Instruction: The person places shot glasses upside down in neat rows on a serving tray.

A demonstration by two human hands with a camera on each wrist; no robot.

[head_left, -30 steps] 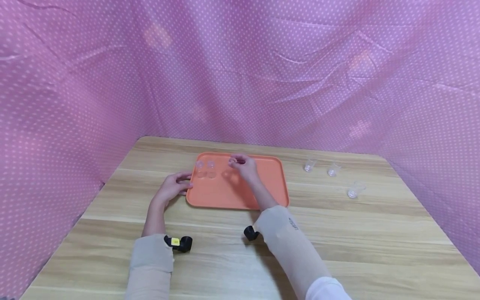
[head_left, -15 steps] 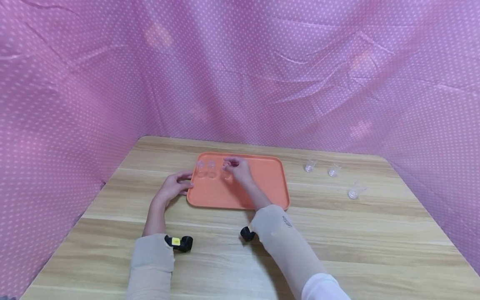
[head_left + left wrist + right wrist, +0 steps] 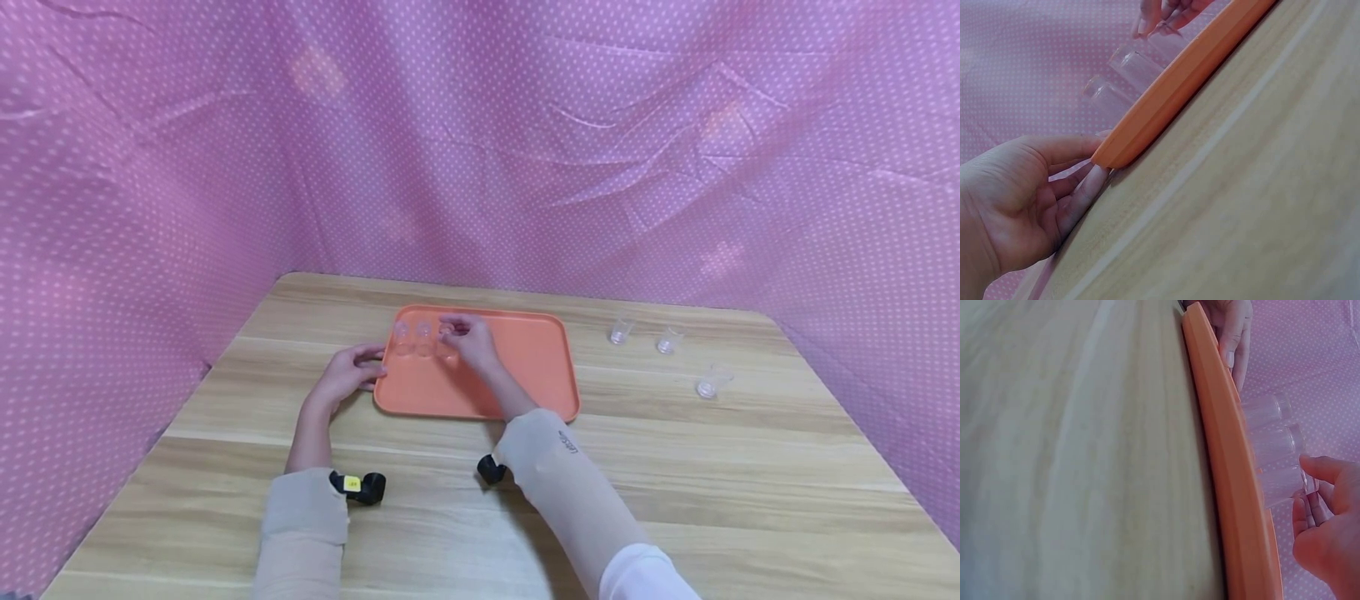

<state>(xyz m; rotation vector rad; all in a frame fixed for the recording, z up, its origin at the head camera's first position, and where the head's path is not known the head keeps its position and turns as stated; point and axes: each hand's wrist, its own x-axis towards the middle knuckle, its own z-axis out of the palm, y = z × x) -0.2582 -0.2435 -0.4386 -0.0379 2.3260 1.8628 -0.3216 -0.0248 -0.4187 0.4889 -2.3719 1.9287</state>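
An orange tray (image 3: 517, 367) lies on the table. My left hand (image 3: 347, 377) grips its left rim, with fingers above and against the edge in the left wrist view. Two clear shot glasses, one at the far left (image 3: 402, 340) and one beside it (image 3: 423, 340), stand upside down in a row near the tray's back left. My right hand (image 3: 472, 340) pinches a third upside-down shot glass (image 3: 1282, 484) by its narrow upper end, thumb on one side and fingers on the other. That glass stands in line with the other two, close beside the middle one (image 3: 1275, 444).
Three more clear shot glasses stand on the wooden table (image 3: 420, 517) right of the tray: one nearest the tray (image 3: 619, 332), one further right (image 3: 667, 340) and one closer to the front (image 3: 708, 383). A pink dotted curtain (image 3: 480, 150) hangs around the table.
My right hand has brought its shot glass left and down onto the tray, up beside the two standing glasses. The left hand stays at the tray's rim.
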